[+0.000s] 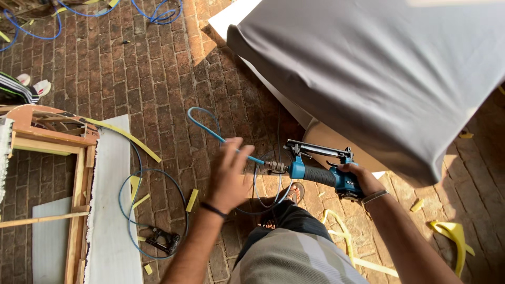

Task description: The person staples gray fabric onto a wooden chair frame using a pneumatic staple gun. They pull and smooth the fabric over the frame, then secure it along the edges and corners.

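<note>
Blue pneumatic staple gun (321, 171) with black grip and long black magazine, held level above the brick floor (158, 79), just below the edge of a grey fabric-covered panel (379, 68). Right hand (353, 179) closed around the grip. Left hand (227, 176) open, fingers spread, hovering at the thin blue air hose (221, 138) trailing from the gun's rear; touching or not, cannot tell. Step in hand, seemingly: clearing the hose before stapling. Next move likely calls for slack hose and nose against the fabric edge. Left: wooden frame (79, 173), second black tool (164, 242), yellow foam scraps (452, 234).
</note>
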